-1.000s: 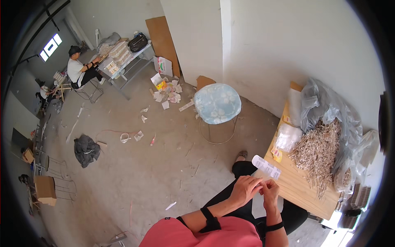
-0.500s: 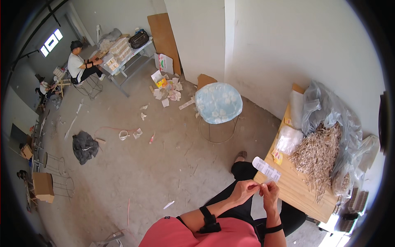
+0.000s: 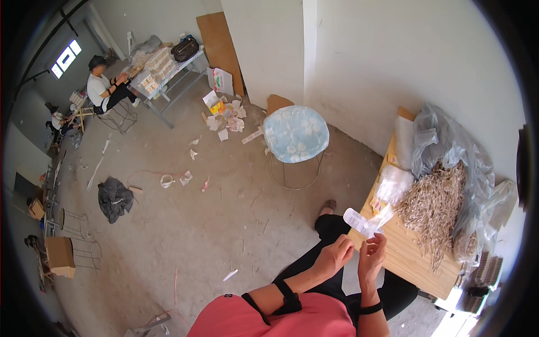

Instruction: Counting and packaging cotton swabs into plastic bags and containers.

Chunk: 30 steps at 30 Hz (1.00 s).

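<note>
My left hand [image 3: 335, 254] is in front of the near left corner of the wooden table [image 3: 431, 279], its fingers curled together in a pinch; whatever lies between them is too small to make out. Close to its right, my right hand [image 3: 371, 257] is raised with fingers bent and loosely apart, and I see nothing clearly held. Just beyond its fingertips, a white strip of printed labels [image 3: 360, 221] lies over the table corner. A pale, translucent flap [image 3: 384, 217] stands up at the strip's right end. The right fingers may touch the strip; I cannot tell.
On the table are a heap of thin brown sticks [image 3: 432, 208], clear plastic packets [image 3: 394, 185] and a large grey plastic bag [image 3: 449, 140]. A blue-covered stool [image 3: 296, 133] stands ahead. Another person [image 3: 101, 87] sits at a far table; litter and dark cloth [image 3: 115, 200] lie on the floor.
My hands, fingertips together before, have parted: the left moved slightly left, the right turned its fingers up. The label strip has shifted, and a pale flap now rises beside it.
</note>
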Tool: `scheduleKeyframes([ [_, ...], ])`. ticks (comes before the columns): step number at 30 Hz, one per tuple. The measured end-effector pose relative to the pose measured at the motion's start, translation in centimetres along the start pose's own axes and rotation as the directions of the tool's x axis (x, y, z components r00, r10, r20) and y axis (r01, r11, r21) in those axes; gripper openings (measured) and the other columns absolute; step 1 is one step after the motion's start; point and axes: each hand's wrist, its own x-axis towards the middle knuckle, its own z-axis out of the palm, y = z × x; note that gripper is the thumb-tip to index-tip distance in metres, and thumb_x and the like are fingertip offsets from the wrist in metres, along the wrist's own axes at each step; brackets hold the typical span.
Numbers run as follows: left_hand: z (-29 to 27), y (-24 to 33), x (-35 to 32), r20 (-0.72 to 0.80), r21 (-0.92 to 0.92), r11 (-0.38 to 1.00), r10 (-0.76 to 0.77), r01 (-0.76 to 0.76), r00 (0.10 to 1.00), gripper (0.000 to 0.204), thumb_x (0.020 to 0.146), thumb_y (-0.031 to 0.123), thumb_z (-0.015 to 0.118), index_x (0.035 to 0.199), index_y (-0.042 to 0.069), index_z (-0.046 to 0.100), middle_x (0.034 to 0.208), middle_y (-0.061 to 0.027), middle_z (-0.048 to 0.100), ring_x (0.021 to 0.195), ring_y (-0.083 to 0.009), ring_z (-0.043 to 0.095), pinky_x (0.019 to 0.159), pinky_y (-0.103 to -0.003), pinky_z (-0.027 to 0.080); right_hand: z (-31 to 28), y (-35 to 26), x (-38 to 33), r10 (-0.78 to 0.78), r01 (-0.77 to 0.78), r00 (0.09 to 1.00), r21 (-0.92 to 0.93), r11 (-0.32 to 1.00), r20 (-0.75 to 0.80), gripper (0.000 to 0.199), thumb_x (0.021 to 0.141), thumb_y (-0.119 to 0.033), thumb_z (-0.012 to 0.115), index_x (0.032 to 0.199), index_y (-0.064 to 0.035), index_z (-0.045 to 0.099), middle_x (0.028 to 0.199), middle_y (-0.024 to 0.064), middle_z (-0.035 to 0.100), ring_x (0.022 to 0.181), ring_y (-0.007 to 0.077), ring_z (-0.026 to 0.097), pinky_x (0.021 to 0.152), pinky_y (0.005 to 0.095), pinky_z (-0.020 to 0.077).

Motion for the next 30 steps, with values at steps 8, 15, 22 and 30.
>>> scheduleKeyframes([
  [8, 1.4, -10.1, 2.9, -0.245, -0.038, 0.991, -0.135, 0.129, 0.960, 0.013, 0.094, 0.012, 0.064, 0.103, 0.004, 0.060, 0.114, -0.0122, 0.059, 0.102, -0.0254, 0.059, 0.087, -0.038, 0.048, 0.9, 8.1, 1.3, 0.029, 0.008, 0.994, -0.353, 0.936, 0.101, 0.005, 0.077, 0.002, 0.064, 0.082, 0.0000, 0.065, 0.080, 0.0151, 0.067, 0.067, 0.0268, 0.065, 0.063, 0.0373, 0.0520],
  [15, 5.1, -15.1, 8.5, 0.158, -0.267, 0.760, -0.572, 0.593, 0.805, 0.051, 0.099, 0.032, 0.059, 0.140, 0.004, 0.048, 0.145, -0.0189, 0.044, 0.132, -0.0310, 0.047, 0.109, -0.041, 0.037, -2.1, 9.2, 3.3, 0.140, -0.170, 0.983, -0.293, 0.941, -0.121, 0.014, 0.084, -0.006, 0.068, 0.096, -0.0004, 0.063, 0.082, 0.0126, 0.067, 0.063, 0.0236, 0.063, 0.063, 0.0365, 0.0510],
  [22, 4.8, -10.9, 6.0, -0.039, 0.022, 0.979, -0.202, 0.203, 0.979, 0.042, 0.096, 0.011, 0.059, 0.136, 0.003, 0.049, 0.139, -0.0168, 0.050, 0.126, -0.0314, 0.051, 0.104, -0.040, 0.042, -4.7, 14.3, 9.0, 0.156, -0.332, 0.897, -0.398, 0.855, -0.413, 0.019, 0.082, -0.010, 0.070, 0.096, -0.0008, 0.062, 0.087, 0.0162, 0.061, 0.088, 0.0355, 0.062, 0.077, 0.0439, 0.0493],
  [30, 4.4, -6.2, 2.1, 0.316, -0.329, 0.868, -0.269, 0.372, 0.910, 0.035, 0.097, 0.014, 0.063, 0.129, 0.002, 0.058, 0.124, -0.0148, 0.062, 0.113, -0.0242, 0.060, 0.096, -0.035, 0.048, -6.0, 15.2, 5.6, 0.515, -0.398, 0.849, 0.495, 0.772, -0.120, 0.013, 0.098, -0.018, 0.064, 0.099, -0.0050, 0.066, 0.096, 0.0058, 0.068, 0.086, 0.0123, 0.064, 0.071, 0.0269, 0.0519],
])
